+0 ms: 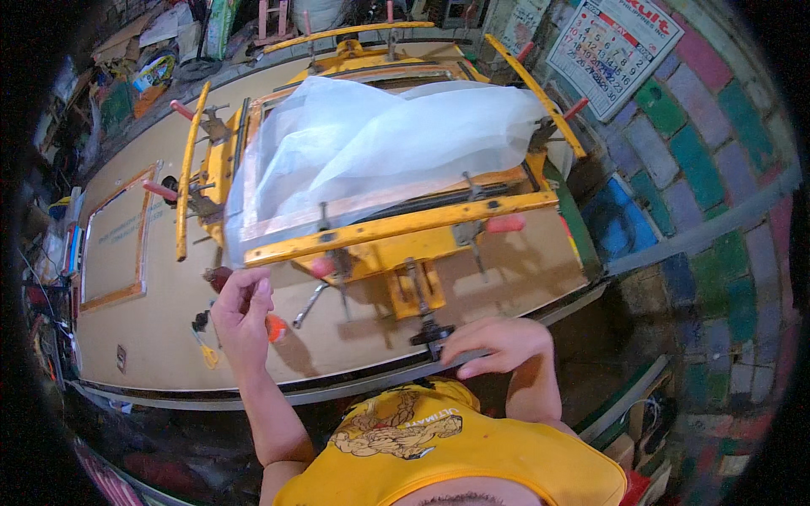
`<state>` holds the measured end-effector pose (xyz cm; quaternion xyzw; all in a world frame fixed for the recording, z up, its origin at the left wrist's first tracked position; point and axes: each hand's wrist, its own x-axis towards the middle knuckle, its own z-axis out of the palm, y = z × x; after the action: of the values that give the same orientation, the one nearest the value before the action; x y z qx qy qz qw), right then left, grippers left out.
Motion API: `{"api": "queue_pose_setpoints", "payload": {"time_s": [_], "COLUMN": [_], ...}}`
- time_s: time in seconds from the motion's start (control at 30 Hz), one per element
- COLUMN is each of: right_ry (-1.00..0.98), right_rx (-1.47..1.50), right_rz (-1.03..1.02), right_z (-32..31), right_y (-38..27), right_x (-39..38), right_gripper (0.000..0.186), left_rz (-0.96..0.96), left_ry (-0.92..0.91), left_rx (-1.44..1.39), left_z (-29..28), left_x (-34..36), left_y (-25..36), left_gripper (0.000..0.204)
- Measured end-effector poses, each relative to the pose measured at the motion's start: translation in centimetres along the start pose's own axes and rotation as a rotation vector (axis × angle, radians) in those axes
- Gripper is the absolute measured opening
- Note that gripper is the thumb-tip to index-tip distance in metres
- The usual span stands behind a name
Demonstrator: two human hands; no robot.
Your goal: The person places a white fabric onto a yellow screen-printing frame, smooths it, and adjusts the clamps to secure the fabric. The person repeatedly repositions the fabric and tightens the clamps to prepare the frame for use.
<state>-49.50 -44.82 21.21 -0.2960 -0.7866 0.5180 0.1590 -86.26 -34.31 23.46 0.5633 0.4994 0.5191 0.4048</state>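
Observation:
A sheer white mesh cloth (pixel 396 126) lies loosely draped, with folds, over a wooden frame (pixel 337 212) inside a yellow metal stretching rig (pixel 405 226). My left hand (pixel 243 314) is raised by the rig's near left corner, where the cloth's edge hangs. Its fingers are curled against the thumb; whether cloth is between them I cannot make out. On the near side, a black knob (pixel 432 335) ends the rig's central screw. My right hand (pixel 499 344) is bent at the wrist with loose fingers apart, their tips beside the knob; contact is unclear.
Clamps with red handles, such as this handle (pixel 506 223), stick out around the rig. A wrench (pixel 310 305), an orange round thing (pixel 276 327) and yellow scissors (pixel 208 354) lie on the brown tabletop (pixel 169 337). Another wooden frame (pixel 118 295) lies left. A block wall (pixel 700 169) stands right.

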Motion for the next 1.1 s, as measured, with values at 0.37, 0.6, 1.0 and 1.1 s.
{"api": "queue_pose_setpoints", "payload": {"time_s": [0.37, 0.6, 1.0, 1.1], "right_ry": [1.202, 1.097, 1.539, 1.43], "right_rx": [0.791, 0.802, 0.191, 0.064], "right_rz": [0.335, 0.065, 0.4, 0.649], "right_z": [-11.9, -18.8, -21.6, -20.9], "right_y": [21.5, 24.9, 32.7, 31.7], "right_x": [-12.0, -6.0, -9.6, -10.0], "right_gripper": [0.017, 0.04, 0.034, 0.032], "left_rz": [0.295, 0.256, 0.116, 0.111], "left_ry": [-0.303, -0.347, -0.493, -0.53], "left_rx": [0.246, 0.357, 0.274, 0.248], "left_z": [22.3, 27.8, 29.6, 29.7], "left_x": [-1.7, -0.2, 0.5, 0.5], "left_y": [2.9, 2.7, 1.4, 0.9], "left_gripper": [0.01, 0.009, 0.011, 0.012]}}
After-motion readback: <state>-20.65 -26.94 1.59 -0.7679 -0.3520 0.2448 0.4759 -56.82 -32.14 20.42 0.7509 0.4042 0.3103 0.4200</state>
